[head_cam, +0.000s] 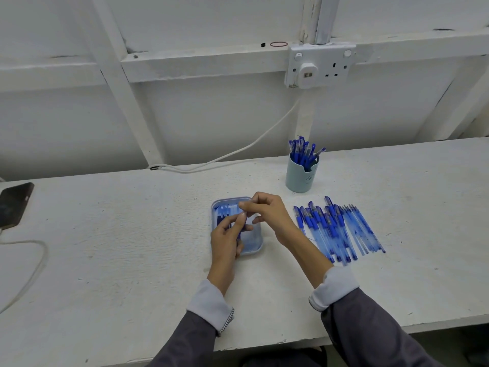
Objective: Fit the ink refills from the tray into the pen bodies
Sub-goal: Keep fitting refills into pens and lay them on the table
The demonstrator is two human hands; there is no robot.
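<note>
Just below the frame's centre, a slim blue pen part [239, 233] is being held in the curled grip of the left hand [227, 239]. Its long axis is running up-frame to the right hand [267, 215], which is pinching its upper end. Beneath, a pale blue plastic tray [255, 250] is being overhung. To its right, translucent blue pen bodies [338, 231] are lying.

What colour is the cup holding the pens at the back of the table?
The cup is pale blue-green, seen best in the head view.
</note>
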